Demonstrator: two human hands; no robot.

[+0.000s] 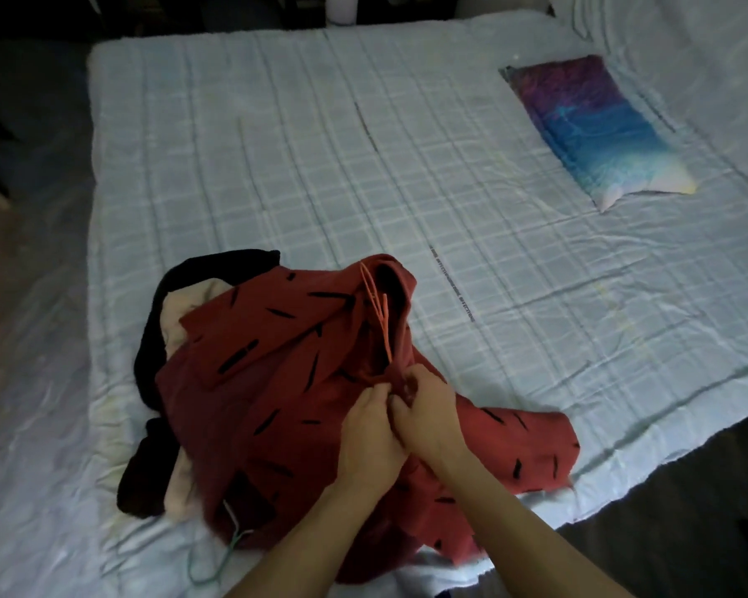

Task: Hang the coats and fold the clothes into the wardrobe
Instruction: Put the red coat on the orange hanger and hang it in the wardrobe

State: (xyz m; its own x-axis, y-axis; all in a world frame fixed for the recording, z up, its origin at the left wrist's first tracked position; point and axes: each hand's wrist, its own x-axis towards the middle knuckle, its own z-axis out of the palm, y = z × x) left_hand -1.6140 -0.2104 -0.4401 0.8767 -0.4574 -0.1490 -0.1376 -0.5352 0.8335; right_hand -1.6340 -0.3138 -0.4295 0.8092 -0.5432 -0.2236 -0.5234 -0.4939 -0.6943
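Left hand (370, 429), right hand (424, 407) pinch red coat (277, 381) front

There is one bed (277, 144). On it lies one red coat (277, 403) with black marks, one black garment (147, 351), one cream garment (182, 312) and one colourful pillow (596, 131). One orange hanger (378, 308) and one green hanger (225, 558) show. Two hands: left hand (370, 442), right hand (428, 414).

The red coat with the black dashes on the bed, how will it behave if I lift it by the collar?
The red coat lies in soft folds, so it will probably hang limp and unfold. The orange hanger inside its collar may slip out. It lies over the black garment and beige garment, so it may drag them along.
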